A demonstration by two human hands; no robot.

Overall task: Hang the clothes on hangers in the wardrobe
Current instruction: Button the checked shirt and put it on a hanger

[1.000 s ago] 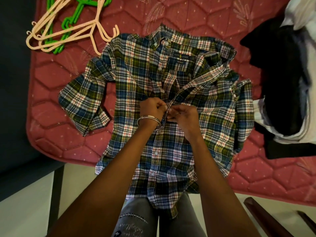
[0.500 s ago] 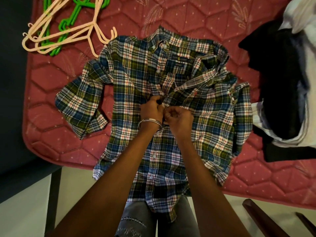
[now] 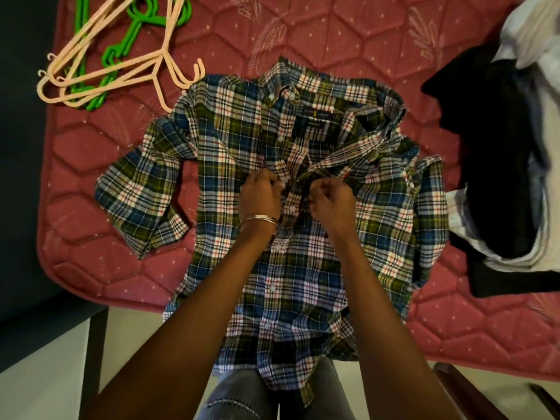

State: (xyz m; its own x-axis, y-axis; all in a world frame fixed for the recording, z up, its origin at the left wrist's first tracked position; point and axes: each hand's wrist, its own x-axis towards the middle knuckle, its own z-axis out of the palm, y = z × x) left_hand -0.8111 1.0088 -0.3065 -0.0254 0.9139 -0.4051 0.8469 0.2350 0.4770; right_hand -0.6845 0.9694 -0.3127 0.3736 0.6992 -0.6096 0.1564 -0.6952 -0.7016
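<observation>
The shirt [image 3: 272, 237] lies flat on the bed [image 3: 394, 40], front up, hem over the edge. The left hand [image 3: 260, 197] pinches the button strip; the right hand [image 3: 331, 200] is curled on the other edge, probably gripping it. Hangers [image 3: 121, 65] lie near the collar, clothes [image 3: 500, 162] beside.

Both bare forearms are extended forward, converging toward the middle. The left hand [image 3: 261, 197], with thin silver bangles worn at its wrist, is held knuckles-up with its fingers curled down. The right hand [image 3: 331, 199] is set just beside it, its fingers bunched and pinched together.
</observation>
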